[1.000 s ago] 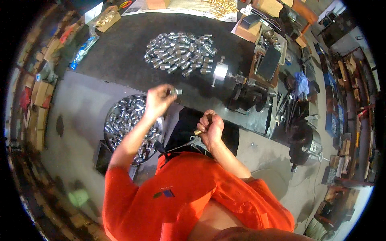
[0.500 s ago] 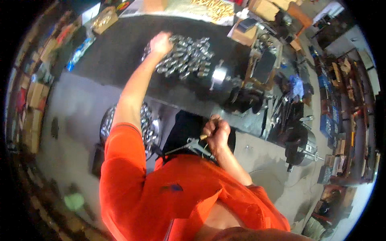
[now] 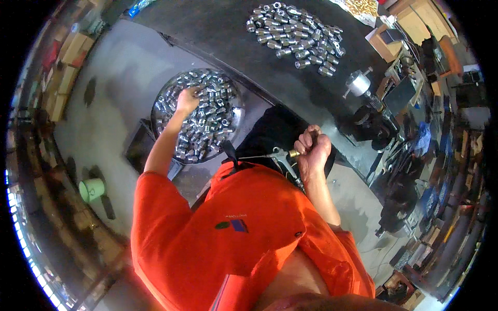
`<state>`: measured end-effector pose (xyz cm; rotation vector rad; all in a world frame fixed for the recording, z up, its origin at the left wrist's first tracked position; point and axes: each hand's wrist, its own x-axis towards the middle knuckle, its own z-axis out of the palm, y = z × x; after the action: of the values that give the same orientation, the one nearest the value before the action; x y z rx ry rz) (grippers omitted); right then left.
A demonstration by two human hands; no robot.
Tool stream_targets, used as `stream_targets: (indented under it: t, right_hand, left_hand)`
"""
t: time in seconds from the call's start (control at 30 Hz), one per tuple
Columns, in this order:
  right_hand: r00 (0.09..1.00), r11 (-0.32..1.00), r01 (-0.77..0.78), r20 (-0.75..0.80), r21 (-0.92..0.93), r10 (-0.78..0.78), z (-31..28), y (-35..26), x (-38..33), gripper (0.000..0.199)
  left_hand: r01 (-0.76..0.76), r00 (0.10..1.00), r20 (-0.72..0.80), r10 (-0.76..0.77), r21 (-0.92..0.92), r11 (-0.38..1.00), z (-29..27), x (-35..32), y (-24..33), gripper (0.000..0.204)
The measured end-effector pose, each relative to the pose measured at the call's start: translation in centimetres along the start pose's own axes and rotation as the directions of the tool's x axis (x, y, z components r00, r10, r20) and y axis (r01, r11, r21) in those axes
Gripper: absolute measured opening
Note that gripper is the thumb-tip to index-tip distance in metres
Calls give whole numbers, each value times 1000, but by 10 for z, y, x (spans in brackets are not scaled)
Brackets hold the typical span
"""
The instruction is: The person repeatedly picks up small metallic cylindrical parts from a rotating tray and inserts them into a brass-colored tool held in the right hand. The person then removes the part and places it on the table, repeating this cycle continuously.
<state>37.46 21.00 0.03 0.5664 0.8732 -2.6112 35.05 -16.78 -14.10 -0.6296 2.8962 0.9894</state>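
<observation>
My left hand point(image 3: 188, 100) is down at the heap of shiny metal fittings point(image 3: 205, 127) in a round metal pan point(image 3: 238, 115). Its fingers are curled among the pieces, and what they grip is hidden. Over my lap my right hand point(image 3: 314, 147) is closed, fingers bent toward the thumb; what is inside cannot be made out. Right beside it lies a silver air blow gun point(image 3: 280, 157) with a brass-coloured end piece point(image 3: 294, 153) close to the fingers. On the dark workbench point(image 3: 207, 31) another group of hex-ended metal fittings point(image 3: 295, 36) is spread out.
A clamping fixture with a silver cylinder point(image 3: 358, 83) stands on the bench to the right. Behind it are an open cardboard box point(image 3: 381, 44) and brass-coloured parts point(image 3: 362, 7). Shelves line both sides. A pale green mug point(image 3: 92, 189) is at the left.
My left hand has come back from the fittings on the bench to the pan. The view has swung, so the bench sits further up and right. My right hand stays closed by the blow gun.
</observation>
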Motion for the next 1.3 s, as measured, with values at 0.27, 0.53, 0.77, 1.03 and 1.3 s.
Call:
stream_targets:
  t: [0.27, 0.53, 0.77, 1.03, 1.3]
  right_hand:
    - [998, 997, -13, -55, -75, 9, 2, 5, -8, 15]
    - [999, 994, 2, -48, -105, -7, -1, 7, -11, 15]
    - [999, 994, -27, 18, -102, 29, 7, 9, -7, 16]
    - [979, 998, 10, 203, -62, 3, 40, -8, 0, 17]
    - [953, 970, 240, 181, 47, -244, 36, -25, -4, 16]
  left_hand:
    - [28, 999, 8, -34, 418, 908, 29, 51, -1, 34]
    - [-225, 973, 194, 128, 656, 720, 41, 69, 1, 17]
    - [93, 987, 160, -4, -552, 829, 20, 26, -3, 25]
    - [545, 792, 545, 275, -834, 85, 4, -108, 154, 28]
    - [591, 666, 619, 416, -778, 212, 4, -143, 232, 37]
